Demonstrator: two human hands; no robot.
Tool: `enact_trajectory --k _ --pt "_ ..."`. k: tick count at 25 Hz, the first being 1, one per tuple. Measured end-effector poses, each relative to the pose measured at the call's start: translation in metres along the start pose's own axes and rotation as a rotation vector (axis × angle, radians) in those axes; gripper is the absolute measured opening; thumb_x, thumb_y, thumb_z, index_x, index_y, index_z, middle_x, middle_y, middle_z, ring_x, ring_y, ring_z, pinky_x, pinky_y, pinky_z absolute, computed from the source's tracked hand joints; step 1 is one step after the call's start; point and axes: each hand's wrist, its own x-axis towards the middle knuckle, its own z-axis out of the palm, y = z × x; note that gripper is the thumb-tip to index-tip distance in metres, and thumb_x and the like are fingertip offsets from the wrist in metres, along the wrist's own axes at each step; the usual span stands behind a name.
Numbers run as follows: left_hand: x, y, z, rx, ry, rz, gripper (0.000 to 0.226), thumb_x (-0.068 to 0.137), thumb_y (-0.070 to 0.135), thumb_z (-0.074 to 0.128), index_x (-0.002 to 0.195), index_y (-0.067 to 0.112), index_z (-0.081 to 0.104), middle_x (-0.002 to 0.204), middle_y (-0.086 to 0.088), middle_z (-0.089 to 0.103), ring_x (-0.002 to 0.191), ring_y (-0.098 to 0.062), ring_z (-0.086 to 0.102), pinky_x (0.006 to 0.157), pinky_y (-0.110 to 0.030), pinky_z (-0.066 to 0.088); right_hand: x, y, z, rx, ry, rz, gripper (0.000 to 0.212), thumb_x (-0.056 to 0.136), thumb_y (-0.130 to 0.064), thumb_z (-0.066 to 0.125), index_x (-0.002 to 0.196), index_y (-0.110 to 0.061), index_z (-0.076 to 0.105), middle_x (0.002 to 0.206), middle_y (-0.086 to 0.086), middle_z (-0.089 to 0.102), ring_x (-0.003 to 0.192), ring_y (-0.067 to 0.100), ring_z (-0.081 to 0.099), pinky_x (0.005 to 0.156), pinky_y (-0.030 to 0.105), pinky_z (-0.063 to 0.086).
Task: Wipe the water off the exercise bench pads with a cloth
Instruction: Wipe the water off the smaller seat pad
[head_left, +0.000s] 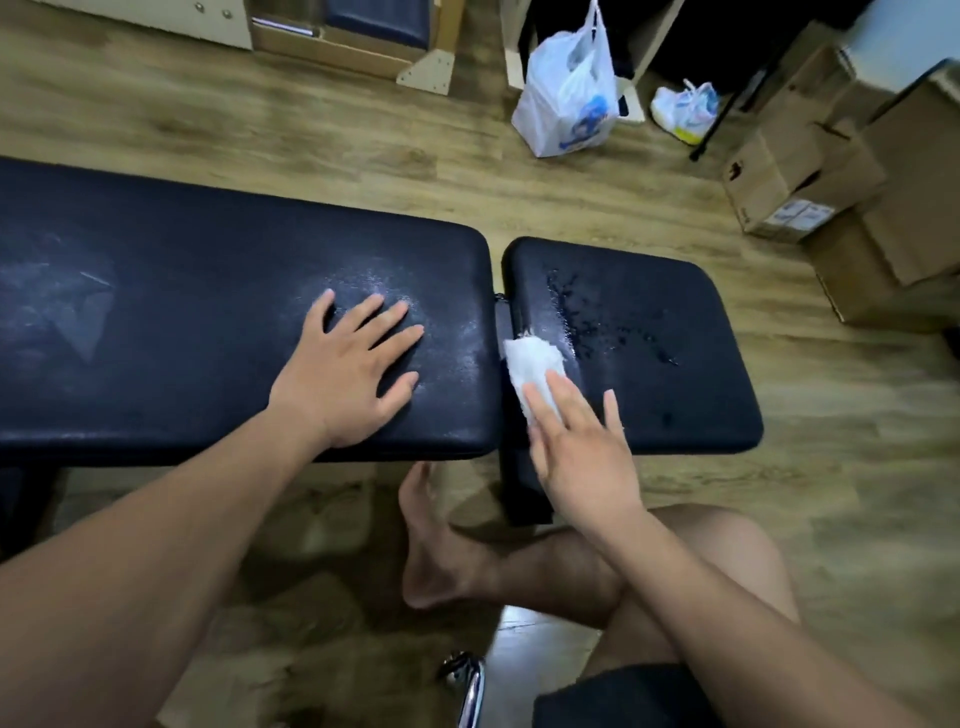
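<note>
Head view, looking down on a black exercise bench.

Left hand (348, 369): flat on the long back pad (182, 332), near its right end, toward the near edge. Fingers straight and spread wide, holding nothing.

Right hand (582, 441): at the near left corner of the short seat pad (675, 395). Fingers straight, close together, pressing down on the white cloth (532, 364); not curled round it.

Cloth: wadded, at the seat pad's left edge, just beside the gap between the two pads, partly under the right fingertips.

Water drops (597, 322): beads and streaks from the seat pad's far left toward its middle, just beyond the cloth. Pale damp sheen on the back pad's right end, beside the left fingers.

Bare foot (436, 545) on the wood floor (311, 130) below the bench's near edge.

Beyond the far edge: white plastic bag (566, 98), sneaker (685, 111), cardboard boxes (800, 176).
</note>
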Motion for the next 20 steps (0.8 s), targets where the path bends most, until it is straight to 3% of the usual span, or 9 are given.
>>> enact_trajectory --k 2,4,6,8,10,12,14,17,20 --pt "0.006 0.019 -0.018 0.001 -0.064 -0.052 0.079 0.082 0.065 0.012 0.147 0.030 0.040 0.159 0.000 0.034 0.145 -0.025 0.029 0.113 -0.056 0.022 -0.014 0.045 -0.002 0.033 0.010 0.144 0.049 0.095 -0.030 0.036 0.143 -0.023 0.043 0.152 0.005 0.039 0.136 0.018 0.042 0.114 0.056 0.019" --pt "0.016 0.053 -0.033 -0.029 -0.224 -0.053 0.083 0.080 0.074 0.028 0.151 0.033 0.026 0.163 -0.002 0.021 0.145 -0.033 0.025 0.107 -0.057 0.031 -0.019 0.108 0.002 0.066 -0.062 0.402 0.049 0.098 -0.027 0.037 0.146 -0.023 0.036 0.157 0.006 0.029 0.139 0.022 0.038 0.115 0.055 0.012" --pt "0.023 0.087 -0.041 -0.006 -0.440 -0.034 0.099 0.078 0.078 0.049 0.156 0.034 0.007 0.166 -0.001 -0.001 0.148 -0.045 0.007 0.107 -0.068 0.028 -0.017 0.152 -0.001 0.181 -0.109 0.589 0.048 0.094 -0.028 0.030 0.141 -0.018 0.038 0.153 0.012 0.032 0.132 0.035 0.043 0.113 0.059 0.021" --pt "0.026 0.101 -0.040 -0.001 -0.520 -0.073 0.107 0.078 0.070 0.062 0.157 0.031 0.000 0.166 -0.002 -0.010 0.147 -0.052 -0.005 0.108 -0.075 0.021 -0.011 0.141 -0.001 0.281 0.000 0.671 0.051 0.088 -0.024 0.030 0.136 -0.012 0.044 0.147 0.019 0.039 0.129 0.040 0.044 0.108 0.057 0.031" --pt "0.028 0.107 -0.040 0.016 -0.532 -0.114 0.108 0.079 0.064 0.067 0.157 0.029 0.000 0.166 -0.004 -0.010 0.146 -0.054 -0.005 0.109 -0.074 0.021 -0.019 0.082 0.005 0.316 0.084 0.620 0.055 0.086 -0.017 0.036 0.140 -0.012 0.045 0.149 0.018 0.039 0.136 0.035 0.038 0.113 0.054 0.026" --pt "0.033 0.115 -0.043 0.091 -0.531 -0.134 0.107 0.076 0.059 0.072 0.156 0.023 0.010 0.164 -0.011 0.003 0.143 -0.057 0.008 0.105 -0.070 0.031 -0.028 0.012 0.005 0.326 0.131 0.406 0.060 0.080 -0.021 0.036 0.137 -0.015 0.050 0.148 0.014 0.043 0.137 0.030 0.039 0.114 0.052 0.021" --pt "0.038 0.125 -0.045 0.165 -0.514 -0.127 0.102 0.071 0.055 0.078 0.149 0.015 0.026 0.153 -0.016 0.021 0.135 -0.056 0.026 0.097 -0.061 0.045 -0.029 -0.014 0.005 0.291 0.150 0.167 0.060 0.077 -0.026 0.036 0.133 -0.018 0.055 0.143 0.009 0.050 0.133 0.025 0.046 0.111 0.054 0.023" --pt "0.043 0.126 -0.046 0.185 -0.544 -0.094 0.102 0.070 0.054 0.080 0.146 0.010 0.029 0.151 -0.020 0.025 0.133 -0.056 0.030 0.093 -0.055 0.051 -0.028 0.049 0.009 0.162 0.153 -0.027 0.048 0.081 -0.029 0.052 0.129 -0.024 0.058 0.137 0.002 0.057 0.126 0.015 0.054 0.109 0.061 0.024" --pt "0.045 0.122 -0.044 0.200 -0.556 -0.086 0.105 0.069 0.057 0.079 0.148 0.012 0.026 0.155 -0.020 0.020 0.132 -0.053 0.032 0.093 -0.052 0.049 -0.039 0.148 0.015 0.068 0.196 0.017 0.051 0.076 -0.028 0.076 0.124 -0.022 0.063 0.131 0.004 0.061 0.118 0.017 0.061 0.107 0.061 0.030"
